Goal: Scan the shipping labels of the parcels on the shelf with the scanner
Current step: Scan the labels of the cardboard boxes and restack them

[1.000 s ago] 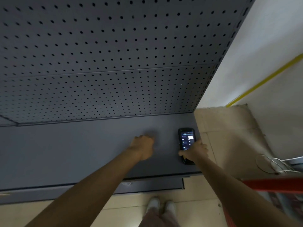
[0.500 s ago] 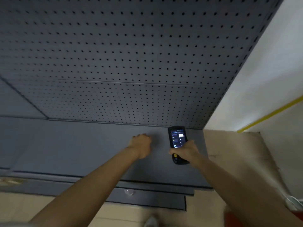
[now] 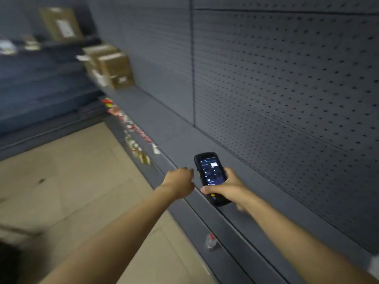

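Grey perforated metal shelf (image 3: 168, 119) runs along the wall. Brown cardboard parcels (image 3: 114, 66) sit far down it, blurred. Right hand (image 3: 227, 188) clasps the black handheld scanner (image 3: 211, 177), screen lit; left hand (image 3: 180, 181) is loosely curled, empty. Best to walk closer first — then aim squarely at a label.

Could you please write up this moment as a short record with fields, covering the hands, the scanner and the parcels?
right hand: gripping the scanner, screen lit and facing up
left hand: closed, holding nothing, just left of the scanner
parcels: brown boxes, far down the shelf, blurred
shelf near hands: bare grey surface
back wall: perforated panel
scan status: no label under the scanner
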